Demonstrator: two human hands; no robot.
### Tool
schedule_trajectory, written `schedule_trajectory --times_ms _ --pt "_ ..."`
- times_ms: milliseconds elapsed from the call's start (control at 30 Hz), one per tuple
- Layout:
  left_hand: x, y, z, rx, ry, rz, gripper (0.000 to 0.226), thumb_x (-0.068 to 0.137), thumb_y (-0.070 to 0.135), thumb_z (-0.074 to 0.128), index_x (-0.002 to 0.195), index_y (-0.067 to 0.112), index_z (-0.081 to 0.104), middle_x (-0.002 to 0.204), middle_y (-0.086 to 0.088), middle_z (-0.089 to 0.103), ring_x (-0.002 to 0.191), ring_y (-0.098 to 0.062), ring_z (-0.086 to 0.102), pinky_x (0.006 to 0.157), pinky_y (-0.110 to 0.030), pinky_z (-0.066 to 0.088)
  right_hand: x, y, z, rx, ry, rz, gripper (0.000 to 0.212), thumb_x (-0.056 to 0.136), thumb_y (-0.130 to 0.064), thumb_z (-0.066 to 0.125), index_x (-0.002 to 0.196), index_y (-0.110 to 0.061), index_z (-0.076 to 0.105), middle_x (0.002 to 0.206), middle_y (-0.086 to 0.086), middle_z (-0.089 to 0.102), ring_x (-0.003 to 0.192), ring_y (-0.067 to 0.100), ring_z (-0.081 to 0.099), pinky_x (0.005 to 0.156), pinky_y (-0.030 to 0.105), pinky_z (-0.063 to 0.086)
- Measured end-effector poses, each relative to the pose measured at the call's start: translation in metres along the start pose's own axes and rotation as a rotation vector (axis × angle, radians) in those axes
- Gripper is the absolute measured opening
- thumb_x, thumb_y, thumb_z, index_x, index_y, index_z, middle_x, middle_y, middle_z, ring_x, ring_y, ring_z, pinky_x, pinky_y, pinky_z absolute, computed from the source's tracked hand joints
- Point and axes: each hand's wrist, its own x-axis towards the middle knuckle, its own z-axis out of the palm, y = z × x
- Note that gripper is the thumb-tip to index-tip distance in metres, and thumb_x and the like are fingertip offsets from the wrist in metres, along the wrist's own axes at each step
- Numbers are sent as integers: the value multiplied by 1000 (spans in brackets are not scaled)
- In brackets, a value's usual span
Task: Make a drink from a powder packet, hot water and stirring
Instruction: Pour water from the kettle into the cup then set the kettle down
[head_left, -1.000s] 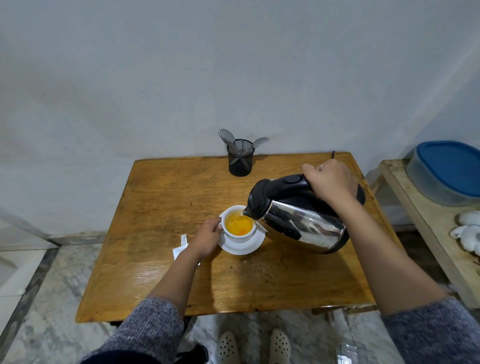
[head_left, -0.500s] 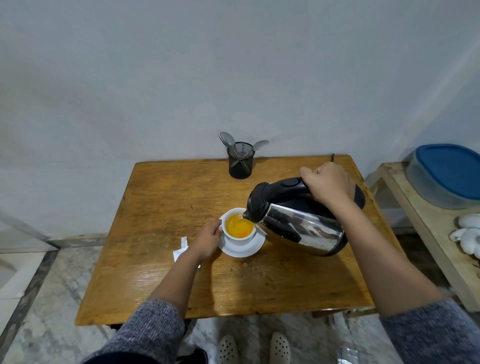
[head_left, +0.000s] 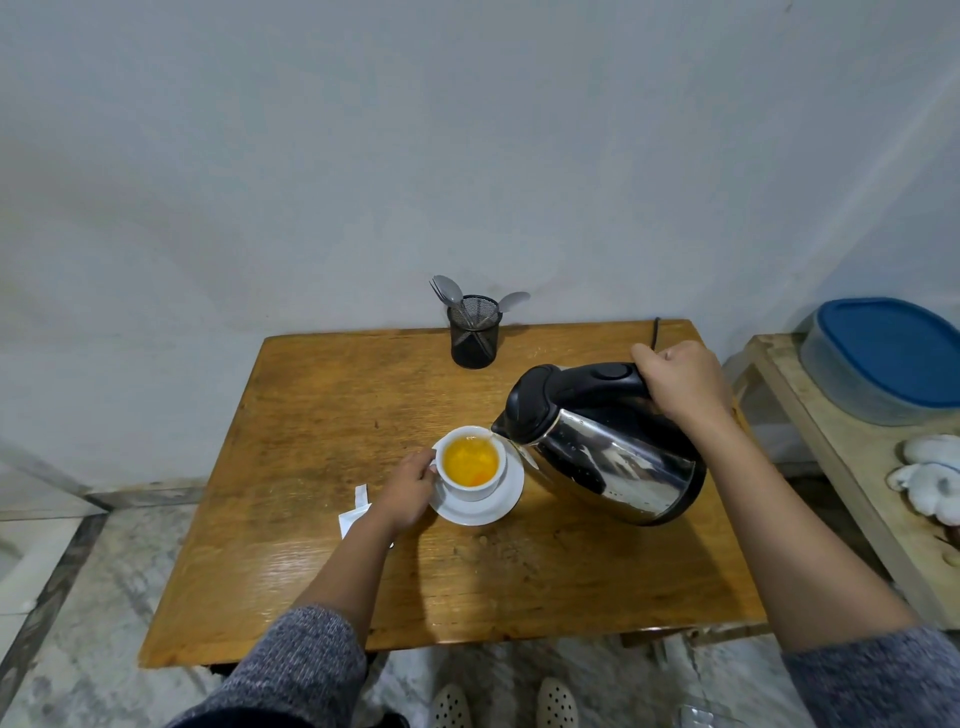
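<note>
In the head view, a steel kettle (head_left: 608, 447) is held tilted above the right half of the wooden table (head_left: 311, 571), its spout brought over the rim of a white cup (head_left: 470, 462) so that water falls inside and not onto the wood. The kettle handle is gripped by the closed fingers of the right hand (head_left: 680, 384). The cup, filled with an orange drink, stands on a white saucer (head_left: 498, 506) near the table's middle, and its handle side is pinched by the curled fingers of the left hand (head_left: 408, 491), probably to keep it steady under the pour. A torn white packet (head_left: 356, 514) lies just beside that wrist, toward the left edge. A mesh holder with spoons (head_left: 474, 338) is set at the back edge, well apart from the cup, within reach for stirring. Open wood is left along the front edge, while little room is left between the kettle and the right edge.
</note>
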Motion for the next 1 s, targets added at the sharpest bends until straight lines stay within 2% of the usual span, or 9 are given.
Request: schedule_trajectory --times_ms 67,200,367,500,600,700,767,867,1000 --pt "0 0 0 -3 -3 -7 33 96 16 35 125 14 51 133 -12 51 114 -20 45 90 -29 32 1 5 -2 13 3 10 48 83 -29 49 40 -15 34 41 1 31 44 22 31 48 29 25" --pt "1 -1 0 13 -9 -38 36 96 16 35 130 13 48 137 -12 48 124 -26 43 97 -33 33 5 16 -2 47 10 15 47 82 -31 49 40 -14 36 43 3 34 47 24 35 52 30 29" --pt "0 3 -1 -18 -15 -35 34 96 15 36 126 14 51 133 -9 50 117 -22 45 92 -29 32 7 29 -6 120 50 79 41 80 -34 49 47 -11 42 50 10 38 51 25 37 54 33 29" --pt "-1 4 -1 -38 -1 -25 33 95 13 37 124 14 53 131 -11 52 114 -22 47 91 -29 34 4 47 -17 293 110 186 42 72 -39 47 47 -6 52 44 10 48 50 31 47 57 37 40" --pt "-2 3 1 -55 16 -15 33 95 14 38 124 15 52 131 -10 52 114 -21 47 92 -31 35 0 61 -21 427 144 291 38 68 -43 51 53 -9 58 40 7 51 47 28 46 53 35 36" --pt "-5 2 6 -52 60 16 30 95 16 39 122 15 54 126 -10 55 110 -21 49 91 -31 36 -3 74 -26 552 195 387 33 64 -44 53 59 -12 60 32 0 53 39 19 47 44 27 35" --pt "-5 2 10 -46 91 24 29 95 15 40 120 13 54 124 -12 56 110 -22 50 91 -31 36 -5 78 -33 659 245 417 26 70 -38 54 60 -14 57 33 -1 51 35 15 45 38 22 32" --pt "-3 1 16 -56 129 35 26 93 8 40 114 9 55 119 -17 56 104 -22 48 87 -32 36 -4 80 -47 830 374 439 23 78 -33 53 60 -17 55 52 6 51 38 17 42 34 18 27" --pt "-2 -4 22 -69 165 26 27 94 9 39 117 9 54 121 -17 55 107 -24 49 90 -36 38 2 76 -54 971 555 495 23 80 -31 51 60 -20 52 58 4 51 49 19 46 44 30 32"
